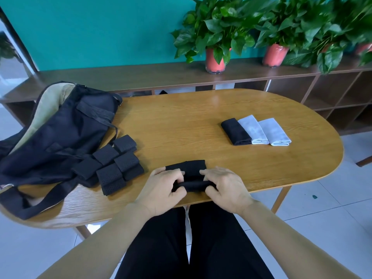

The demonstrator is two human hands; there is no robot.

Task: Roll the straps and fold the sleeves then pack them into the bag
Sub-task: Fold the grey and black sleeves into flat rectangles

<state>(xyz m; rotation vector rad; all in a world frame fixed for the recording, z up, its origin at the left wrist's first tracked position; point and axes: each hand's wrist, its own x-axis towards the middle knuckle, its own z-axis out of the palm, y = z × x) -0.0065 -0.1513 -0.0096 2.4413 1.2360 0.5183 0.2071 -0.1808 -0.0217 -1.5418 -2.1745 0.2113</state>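
Observation:
A black sleeve (188, 170) lies at the table's near edge, its near part folded up into a thick band. My left hand (165, 188) grips the band's left end, and my right hand (223, 188) grips its right end. Several rolled black perforated straps (112, 164) sit in a cluster to the left, against the open black bag (54, 137) with its tan lining showing. At the right, a folded black sleeve (235, 132) lies beside two folded grey sleeves (263, 130).
The oval wooden table (181, 121) has bare wood across its middle and back. The bag's shoulder strap (36, 204) trails over the near left edge. Behind stands a low shelf with potted plants (215, 37).

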